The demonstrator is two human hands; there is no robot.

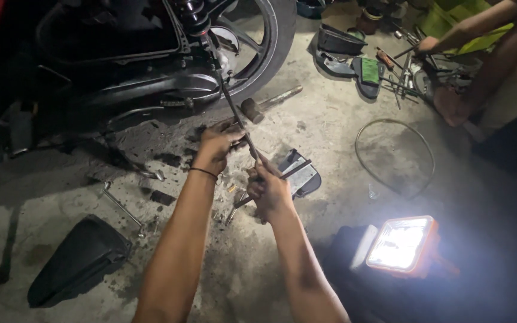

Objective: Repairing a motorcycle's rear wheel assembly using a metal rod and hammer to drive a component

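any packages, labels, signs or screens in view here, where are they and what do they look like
No package, sign or screen shows clearly.
Lit work lamp: on the floor at lower right, square, orange frame, glaring white face; a light, not a screen.
Green patch: on a dark flat item on the floor at upper right, rectangular; too small to tell whether it is a label.
Both hands, left and right, grip a long dark metal rod.

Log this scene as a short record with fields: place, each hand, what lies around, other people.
place: concrete floor beside a motorcycle's rear wheel
left hand: closed on a long thin rod, higher up
right hand: closed on the rod's lower end
rod: slants up to the motorcycle, near the shock absorber
around: hammer, wire loop, black cover, lit work lamp
other person: arm reaching over scattered tools, upper right
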